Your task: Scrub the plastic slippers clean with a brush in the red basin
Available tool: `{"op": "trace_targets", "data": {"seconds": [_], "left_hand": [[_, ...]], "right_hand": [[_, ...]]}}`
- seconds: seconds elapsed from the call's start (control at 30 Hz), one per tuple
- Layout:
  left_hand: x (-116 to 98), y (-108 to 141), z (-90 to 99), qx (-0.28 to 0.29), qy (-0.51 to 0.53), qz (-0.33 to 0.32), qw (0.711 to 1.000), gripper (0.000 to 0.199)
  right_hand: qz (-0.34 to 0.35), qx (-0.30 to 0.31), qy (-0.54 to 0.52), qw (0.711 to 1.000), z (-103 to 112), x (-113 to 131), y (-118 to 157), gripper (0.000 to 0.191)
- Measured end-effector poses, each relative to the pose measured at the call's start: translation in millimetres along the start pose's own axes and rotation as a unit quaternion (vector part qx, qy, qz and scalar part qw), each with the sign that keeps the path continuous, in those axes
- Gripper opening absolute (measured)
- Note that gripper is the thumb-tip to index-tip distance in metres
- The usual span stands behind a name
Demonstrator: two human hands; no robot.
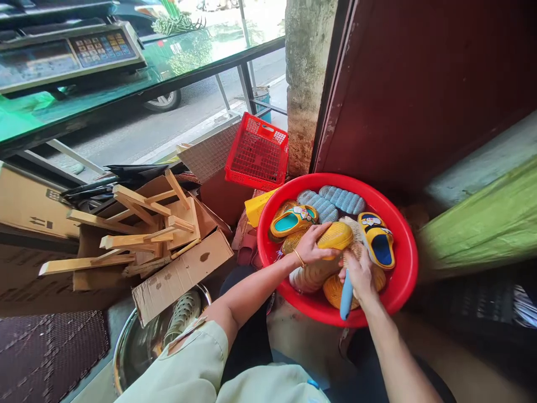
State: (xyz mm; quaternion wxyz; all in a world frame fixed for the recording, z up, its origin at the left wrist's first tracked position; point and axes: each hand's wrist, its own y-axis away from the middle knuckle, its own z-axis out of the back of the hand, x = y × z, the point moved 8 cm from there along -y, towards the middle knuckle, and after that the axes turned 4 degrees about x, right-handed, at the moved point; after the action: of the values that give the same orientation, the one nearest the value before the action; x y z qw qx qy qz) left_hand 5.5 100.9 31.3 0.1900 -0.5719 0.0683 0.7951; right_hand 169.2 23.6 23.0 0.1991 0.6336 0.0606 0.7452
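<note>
Over the red basin (406, 263), my left hand (311, 246) grips a yellow slipper (338, 236) with its ridged sole turned upward. My right hand (361, 271) is closed around the blue handle of a brush (346, 295); the bristle end is mostly hidden near the slipper's toe. Around them in the basin lie a yellow slipper with a teal inside (289, 222), a yellow slipper with a dark blue inside (381, 249), and grey-blue slippers (342, 198) with soles up. More soles show beneath my hands, partly covered.
A red plastic crate (258, 154) stands behind the basin. To the left, upturned wooden stools (155, 224) lie on cardboard boxes (184, 280). A metal basin (119, 350) holds a laced shoe (183, 314). Green fabric (482, 224) hangs at the right.
</note>
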Motion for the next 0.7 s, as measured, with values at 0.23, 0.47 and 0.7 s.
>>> {"op": "trace_targets", "data": {"seconds": [0.23,0.47,0.7], "left_hand": [[31,-3,24.3,-0.136,0.031,0.099,0.985,0.086],[-11,1,-4.2,0.028,-0.033,-0.042,0.998,0.097],[2,-6,3.3,0.065,-0.087,0.074,0.991,0.083]], "right_hand": [[0.004,0.069,0.07,0.995,-28,-15,25,0.079],[0.01,-0.027,0.0,1.0,7,-2,5,0.078],[0.112,-0.123,0.073,0.983,39,23,4,0.079]]}}
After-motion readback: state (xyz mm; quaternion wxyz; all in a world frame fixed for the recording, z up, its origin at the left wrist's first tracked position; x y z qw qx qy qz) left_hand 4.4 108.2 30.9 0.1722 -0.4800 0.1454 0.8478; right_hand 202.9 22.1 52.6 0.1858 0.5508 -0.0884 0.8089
